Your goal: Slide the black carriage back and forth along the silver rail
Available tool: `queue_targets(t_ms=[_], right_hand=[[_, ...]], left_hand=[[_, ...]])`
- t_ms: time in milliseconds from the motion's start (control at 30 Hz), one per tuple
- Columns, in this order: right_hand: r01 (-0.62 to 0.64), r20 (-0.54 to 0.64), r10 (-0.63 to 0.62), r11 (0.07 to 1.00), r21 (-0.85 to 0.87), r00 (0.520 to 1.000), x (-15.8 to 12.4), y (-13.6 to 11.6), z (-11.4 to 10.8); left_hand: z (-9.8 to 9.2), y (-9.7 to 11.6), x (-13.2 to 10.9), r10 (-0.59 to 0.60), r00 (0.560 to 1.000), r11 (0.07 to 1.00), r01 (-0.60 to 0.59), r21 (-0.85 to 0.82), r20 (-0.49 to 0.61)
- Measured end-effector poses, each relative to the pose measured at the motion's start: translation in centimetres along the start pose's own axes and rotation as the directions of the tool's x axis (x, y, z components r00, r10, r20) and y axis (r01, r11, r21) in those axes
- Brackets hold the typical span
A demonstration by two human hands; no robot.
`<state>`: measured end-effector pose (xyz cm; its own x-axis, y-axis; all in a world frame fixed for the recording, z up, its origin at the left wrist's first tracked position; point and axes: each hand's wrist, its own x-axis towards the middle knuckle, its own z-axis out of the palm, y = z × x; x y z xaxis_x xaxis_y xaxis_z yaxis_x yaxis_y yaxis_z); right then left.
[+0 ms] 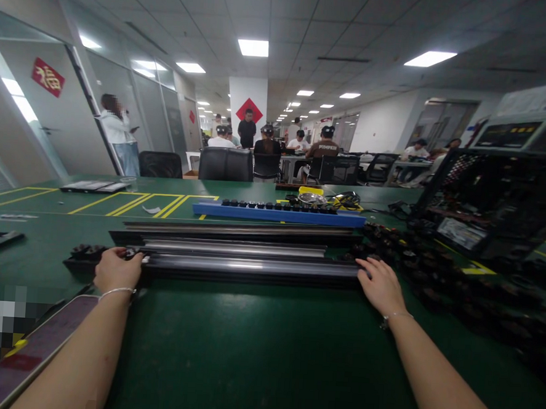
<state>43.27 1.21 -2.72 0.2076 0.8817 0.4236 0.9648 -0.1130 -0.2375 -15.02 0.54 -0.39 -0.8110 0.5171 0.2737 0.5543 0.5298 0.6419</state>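
One shiny strip (251, 265) — crosswise between left grip (118, 269) and right grip (381, 286).

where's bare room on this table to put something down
Widest: green table between left forearm and right forearm, near side of the long rail. Smaller: between yellow lines and the dark strip by the left hand. Crowded: right side, with dark parts and open computer case.

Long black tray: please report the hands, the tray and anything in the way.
Left hand near left end, grip unclear. Right hand at right end, fingers extended. Long black tray crosswise on green table. Dark parts crowd beyond right end.
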Motion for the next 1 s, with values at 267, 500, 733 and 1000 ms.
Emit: queue_targets(t_ms=[267,500,733,1000], right_hand=[[0.013,-0.021,-0.013,1.000,0.008,1.000,0.12,0.35,0.39],[0.037,-0.045,-0.036,0.999,0.020,0.998,0.24,0.79,0.82],[0.026,-0.038,-0.025,0.999,0.024,0.999,0.21,0.73,0.74],[0.021,-0.027,-0.020,1.000,0.018,0.999,0.22,0.62,0.56]], left_hand=[[0.00,-0.03,-0.03,-0.020,1.000,0.999,0.020,-0.028,0.001],[0.34,-0.45,0.30,-0.021,1.000,0.998,0.020,-0.063,-0.015],[-0.01,0.23,-0.10,0.001,1.000,0.999,0.000,-0.038,0.027],[0.07,0.38,-0.47,0.018,0.999,0.999,-0.016,-0.044,0.031]])
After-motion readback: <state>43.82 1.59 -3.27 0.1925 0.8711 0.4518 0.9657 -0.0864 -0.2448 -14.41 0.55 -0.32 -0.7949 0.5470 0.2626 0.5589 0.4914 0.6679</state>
